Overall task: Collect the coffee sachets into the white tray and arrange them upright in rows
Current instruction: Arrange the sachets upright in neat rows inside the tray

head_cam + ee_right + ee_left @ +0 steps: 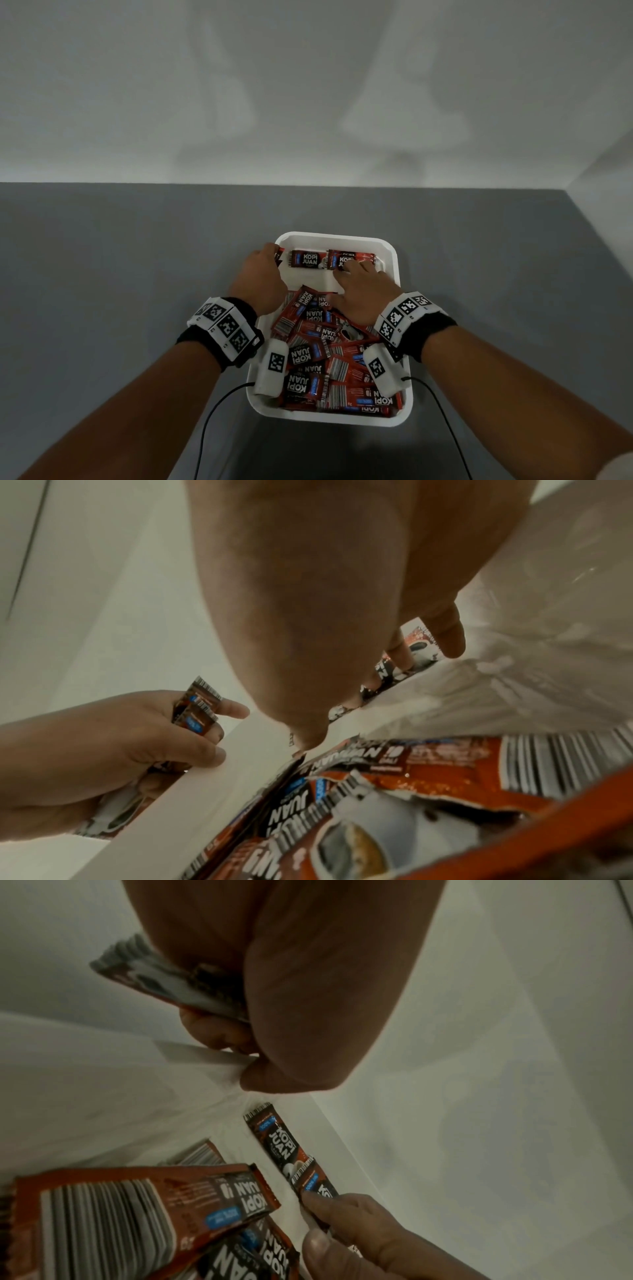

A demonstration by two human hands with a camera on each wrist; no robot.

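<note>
The white tray point(391, 247) sits mid-table. A loose pile of red and black coffee sachets point(329, 349) fills its near half. Two sachets point(307, 259) stand in a row against the far wall. My left hand point(272, 251) is at the tray's far-left corner and grips a small stack of sachets point(197, 710), also visible in the left wrist view point(154, 980). My right hand point(352, 266) reaches over the pile, its straight fingers point(342, 1213) resting on the right sachet of the row point(356, 256).
The grey table point(137, 257) surrounds the tray, with a white wall point(308, 102) behind it and another at the right. Black cables point(212, 411) run from both wrist cameras toward the near edge.
</note>
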